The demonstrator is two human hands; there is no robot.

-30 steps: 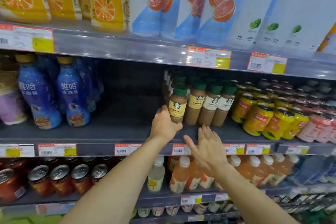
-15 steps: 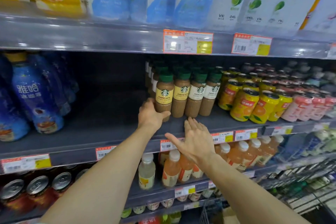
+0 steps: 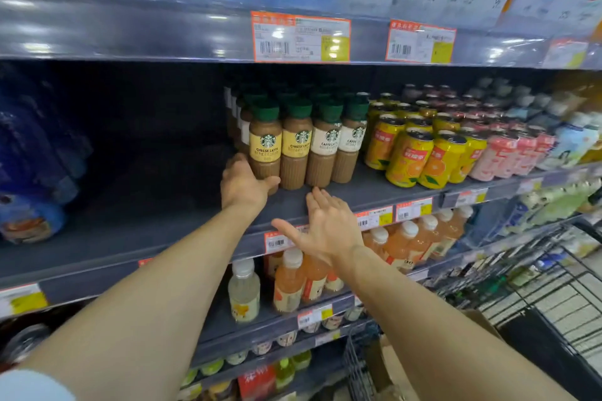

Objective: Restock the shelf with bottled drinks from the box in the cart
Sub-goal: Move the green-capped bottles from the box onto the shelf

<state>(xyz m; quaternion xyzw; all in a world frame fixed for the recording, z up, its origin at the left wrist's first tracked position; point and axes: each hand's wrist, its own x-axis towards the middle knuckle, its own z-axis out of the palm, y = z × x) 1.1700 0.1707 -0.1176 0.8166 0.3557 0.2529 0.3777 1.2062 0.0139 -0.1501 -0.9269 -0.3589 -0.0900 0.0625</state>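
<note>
— On the middle shelf (image 3: 374,192), what is the left hand doing?

— The left hand (image 3: 242,185) is at the foot of the front-left cheese latte bottle (image 3: 265,143). Its thumb curls round the bottle's base from the front, and the fingers go behind on the left side, so it grips the bottle low down. The bottle stands upright on the shelf, at the left end of the front row.

— And the right hand?

— The right hand (image 3: 325,228) is loose and flat, fingers straight and spread a little, holding nothing. It hovers over the shelf's front edge, near the coffee bottles but apart from them.

— What stands next to that bottle?

— A second cheese latte bottle (image 3: 295,145) just beside it, then two caffe latte bottles (image 3: 338,143) with white labels. All have green caps, and more rows of the same stand behind them. Left of the group the shelf board is bare and dark.

— Further right?

— Yellow orange-drink cans (image 3: 410,156), then pink cans (image 3: 508,155). At the far left, blurred blue bottles (image 3: 35,172).

— Can you see the cart?

— Part of it. The cart (image 3: 537,286), black wire, is at the lower right, and the cardboard box (image 3: 391,365) shows at the bottom edge beside it. What the box holds I cannot tell.

— Below the hands?

— Peach-coloured bottles (image 3: 293,280) with white caps on the next shelf down.
</note>
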